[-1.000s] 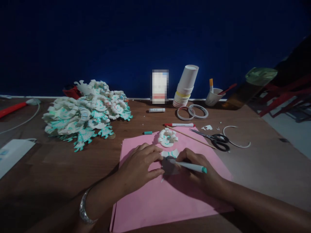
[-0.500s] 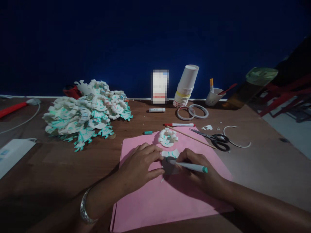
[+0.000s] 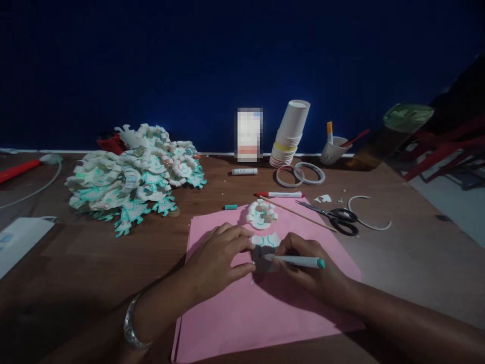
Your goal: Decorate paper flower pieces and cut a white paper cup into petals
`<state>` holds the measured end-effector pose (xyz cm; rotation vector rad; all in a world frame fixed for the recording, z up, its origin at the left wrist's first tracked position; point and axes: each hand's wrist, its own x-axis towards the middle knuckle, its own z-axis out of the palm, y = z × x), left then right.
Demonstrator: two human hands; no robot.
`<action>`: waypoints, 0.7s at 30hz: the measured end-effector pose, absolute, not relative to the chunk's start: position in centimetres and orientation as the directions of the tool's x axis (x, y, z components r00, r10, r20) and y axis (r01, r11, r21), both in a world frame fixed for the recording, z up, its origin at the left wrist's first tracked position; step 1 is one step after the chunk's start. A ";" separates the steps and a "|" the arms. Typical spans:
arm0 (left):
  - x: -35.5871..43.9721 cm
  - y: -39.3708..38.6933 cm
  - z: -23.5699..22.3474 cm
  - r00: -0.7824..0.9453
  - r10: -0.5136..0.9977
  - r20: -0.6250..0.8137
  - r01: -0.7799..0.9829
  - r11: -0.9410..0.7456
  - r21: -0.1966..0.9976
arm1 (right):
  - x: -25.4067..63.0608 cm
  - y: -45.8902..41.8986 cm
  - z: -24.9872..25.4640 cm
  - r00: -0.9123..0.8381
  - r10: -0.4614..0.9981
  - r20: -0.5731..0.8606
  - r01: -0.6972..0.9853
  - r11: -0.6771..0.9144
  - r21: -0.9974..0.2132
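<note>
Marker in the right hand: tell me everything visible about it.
The marker is slim and straight: a white, plastic-looking barrel, a green rear end and a narrower greyish nose, with no cap on it. The right hand holds it near the nose. It slants low, rear end toward picture right, nose over the shaded part of the white paper. Whether its tip touches the paper, I can't tell.

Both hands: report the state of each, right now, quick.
Left hand: open, resting at the left edge of the small white paper.
Right hand: closed, holding the green-ended marker.
</note>
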<state>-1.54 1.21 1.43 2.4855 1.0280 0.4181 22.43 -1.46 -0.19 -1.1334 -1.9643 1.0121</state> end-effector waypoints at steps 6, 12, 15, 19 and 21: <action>-1.6 1.2 1.3 0.686 0.718 0.120 0.594 -0.647 0.479 | 22.4 -1.5 -0.2 -0.423 0.891 0.162 0.378 0.336 -0.863; -1.7 1.2 1.4 0.684 0.721 0.115 0.599 -0.644 0.476 | 22.5 -1.5 -0.3 -0.430 0.890 0.152 0.370 0.327 -0.870; -1.6 1.2 1.3 0.675 0.729 0.116 0.606 -0.637 0.477 | 22.5 -1.5 -0.3 -0.428 0.891 0.154 0.365 0.326 -0.872; -1.6 1.2 1.3 0.673 0.730 0.115 0.610 -0.636 0.473 | 22.5 -1.4 -0.2 -0.431 0.891 0.143 0.363 0.316 -0.876; -1.6 1.2 1.3 0.674 0.730 0.115 0.611 -0.637 0.470 | 22.5 -1.4 -0.2 -0.431 0.891 0.144 0.361 0.316 -0.878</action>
